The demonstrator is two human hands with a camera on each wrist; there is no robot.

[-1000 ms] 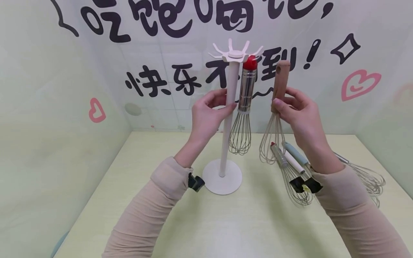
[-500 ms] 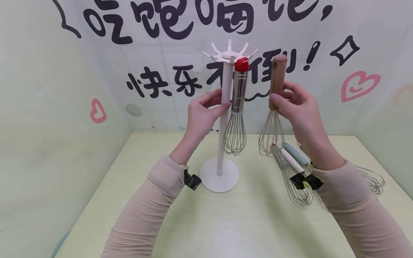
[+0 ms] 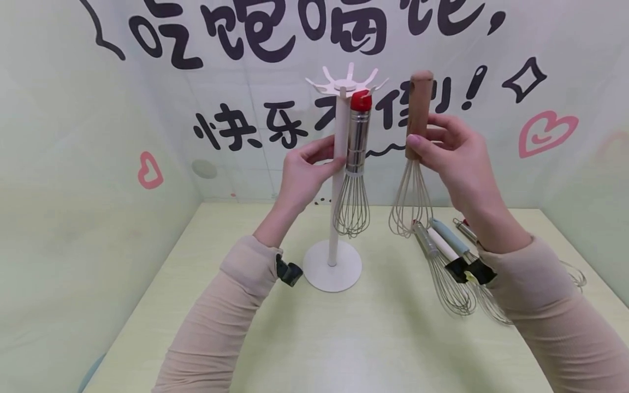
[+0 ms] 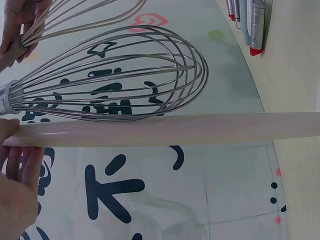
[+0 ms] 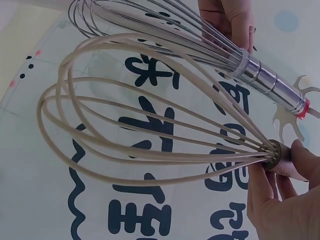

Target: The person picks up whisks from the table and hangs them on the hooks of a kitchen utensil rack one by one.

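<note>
My left hand grips the white pole of a utensil stand, thumb in front and fingers behind. Curved hooks ring the stand's top. From a hook at the right front hangs a steel whisk with a red end cap, its wires down beside the pole. Right of it, my right hand pinches the lower part of a wooden handle on a whisk with beige wires. That whisk is upright in the air, handle end up at about hook height, apart from the stand.
Several whisks lie on the table's right side, among them a grey-handled whisk and a blue-handled whisk. My right forearm partly covers them. Behind the table stands a wall hanging with black lettering.
The stand has shifted slightly left with my left hand, and the hanging steel whisk moved with it. My right hand has raised the wooden-handled whisk a little and brought it slightly left.
</note>
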